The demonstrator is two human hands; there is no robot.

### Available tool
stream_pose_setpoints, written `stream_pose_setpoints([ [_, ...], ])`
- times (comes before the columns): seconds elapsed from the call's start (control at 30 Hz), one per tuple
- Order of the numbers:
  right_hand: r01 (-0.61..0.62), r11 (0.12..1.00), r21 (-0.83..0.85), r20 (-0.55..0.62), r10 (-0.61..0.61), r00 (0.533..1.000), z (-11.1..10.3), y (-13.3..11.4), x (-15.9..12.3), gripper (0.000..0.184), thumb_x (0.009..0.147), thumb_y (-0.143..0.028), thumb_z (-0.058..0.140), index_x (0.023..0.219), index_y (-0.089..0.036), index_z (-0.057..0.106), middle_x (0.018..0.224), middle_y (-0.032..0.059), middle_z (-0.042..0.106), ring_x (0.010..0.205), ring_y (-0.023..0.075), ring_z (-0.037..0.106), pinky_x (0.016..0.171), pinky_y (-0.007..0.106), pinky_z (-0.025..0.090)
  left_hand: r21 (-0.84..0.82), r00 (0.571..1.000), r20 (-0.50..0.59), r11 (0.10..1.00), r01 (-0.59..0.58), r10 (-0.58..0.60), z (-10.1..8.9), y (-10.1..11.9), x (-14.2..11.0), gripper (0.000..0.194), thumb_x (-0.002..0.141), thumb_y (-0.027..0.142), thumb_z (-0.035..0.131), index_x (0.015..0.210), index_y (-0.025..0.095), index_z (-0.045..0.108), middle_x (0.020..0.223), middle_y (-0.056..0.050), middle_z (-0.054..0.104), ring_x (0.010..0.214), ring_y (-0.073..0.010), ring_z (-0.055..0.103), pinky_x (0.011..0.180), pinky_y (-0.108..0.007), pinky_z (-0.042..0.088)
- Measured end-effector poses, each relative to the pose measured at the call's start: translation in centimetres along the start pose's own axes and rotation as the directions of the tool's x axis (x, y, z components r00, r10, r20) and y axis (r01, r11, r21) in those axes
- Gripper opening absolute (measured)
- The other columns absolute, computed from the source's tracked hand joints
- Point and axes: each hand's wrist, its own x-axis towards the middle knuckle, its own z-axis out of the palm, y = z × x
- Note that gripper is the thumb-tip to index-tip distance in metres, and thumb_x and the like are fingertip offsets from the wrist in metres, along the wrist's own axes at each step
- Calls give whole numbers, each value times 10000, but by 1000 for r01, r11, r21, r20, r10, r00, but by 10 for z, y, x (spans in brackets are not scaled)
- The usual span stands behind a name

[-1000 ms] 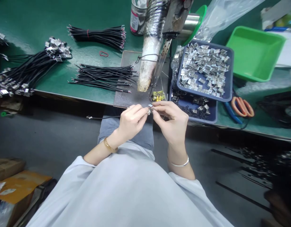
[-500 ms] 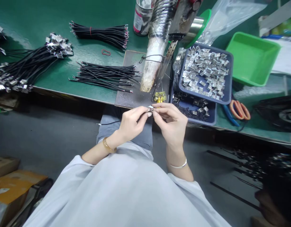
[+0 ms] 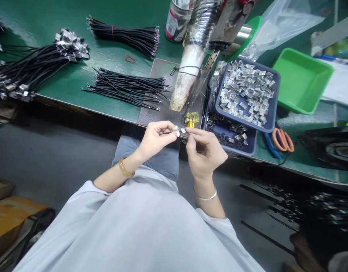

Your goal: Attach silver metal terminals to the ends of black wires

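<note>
In front of the bench edge my left hand (image 3: pixel 157 138) is closed in a pinch on a thin black cable (image 3: pixel 164 133), mostly hidden by the fingers. A small shiny metal connector piece (image 3: pixel 183 130) shows between my two hands. My right hand (image 3: pixel 205 149) pinches at it with thumb and forefinger, fingertips close to the left ones. Just beyond the fingers stands a small yellow fixture (image 3: pixel 191 120) on a dark board (image 3: pixel 147 117). Loose black cables with stripped ends (image 3: pixel 128 87) lie partly on that board.
A taped white nozzle (image 3: pixel 181 92) hangs over the board. At right are a blue tray (image 3: pixel 276 96) of metal shells, a lower blue tray (image 3: pixel 251 151), a green tray (image 3: pixel 302 81) and orange-handled scissors (image 3: pixel 282 139). Bundled cables (image 3: pixel 125 36) and cables with connectors (image 3: pixel 43 64) lie left.
My fingertips have moved slightly apart, exposing more of the metal piece. My right hand has turned and its fingers are more curled. The whole view has shifted a little.
</note>
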Motion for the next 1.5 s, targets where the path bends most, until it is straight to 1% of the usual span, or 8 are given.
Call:
stream_pose_setpoints([
  [0.17, -196, 973, 125, -36, 202, 979, 4, 7, -1, 55, 909, -164, 666, 886, -202, 634, 947, 49, 766, 907, 181, 762, 721, 291, 637, 2, 999, -14, 999, -41, 41, 0, -3, 5, 292, 649, 383, 872, 676, 127, 735, 618, 12, 645, 575, -70, 531, 596, -194, 459],
  [0.3, -62, 998, 6, 16, 62, 998, 5, 11, 0, 115, 873, -116, 693, 851, -208, 626, 966, 47, 779, 911, 172, 765, 801, 297, 631, 44, 997, -40, 997, -57, 59, -1, -7, 9, 302, 664, 406, 866, 681, 130, 747, 680, -15, 684, 643, -102, 586, 636, -216, 484],
  [0.4, 92, 991, -100, 34, -89, 995, 7, 14, 1, 160, 854, -75, 698, 856, -208, 610, 980, 56, 788, 894, 161, 770, 773, 255, 624, 78, 994, -78, 995, -68, 74, -1, -8, 11, 256, 683, 370, 847, 676, 134, 748, 665, -7, 681, 628, -99, 575, 615, -211, 475],
  [0.5, 168, 975, -148, 41, -164, 986, 9, 17, 2, 174, 858, -69, 693, 870, -210, 590, 1009, 67, 791, 880, 166, 777, 751, 247, 631, 97, 992, -99, 993, -71, 81, 0, -7, 12, 190, 670, 309, 833, 672, 132, 764, 667, -7, 697, 619, -95, 570, 597, -200, 469],
  [0.63, 143, 970, -199, 38, -138, 990, 9, 19, 4, 142, 895, -94, 662, 881, -211, 584, 1094, 84, 781, 886, 187, 782, 737, 274, 641, 121, 991, -112, 991, -63, 77, 3, -5, 13, 158, 642, 271, 830, 664, 124, 775, 658, -9, 703, 601, -89, 560, 575, -190, 457],
  [0.93, 50, 985, -164, 41, -44, 998, 12, 18, 10, 85, 913, -146, 647, 881, -216, 611, 1071, 74, 785, 962, 206, 773, 775, 302, 635, 125, 982, -163, 989, -76, 96, 6, -3, 20, 189, 639, 300, 820, 640, 131, 735, 634, 12, 667, 602, -80, 553, 574, -179, 457],
  [1.1, 11, 984, -179, 39, -4, 999, 13, 14, 13, 95, 931, -191, 633, 847, -218, 599, 1099, 80, 779, 951, 210, 774, 805, 337, 642, 139, 987, -119, 987, -86, 103, 6, 3, 20, 270, 648, 362, 856, 648, 126, 726, 656, -5, 670, 643, -104, 596, 608, -201, 484],
  [1.5, 39, 982, -185, 26, -35, 999, 11, 10, 15, 105, 898, -148, 668, 847, -218, 610, 1063, 62, 782, 940, 198, 771, 797, 320, 638, 147, 987, -131, 987, -70, 90, 7, 11, 21, 272, 598, 346, 887, 633, 120, 739, 640, 3, 680, 589, -81, 575, 569, -178, 495],
])
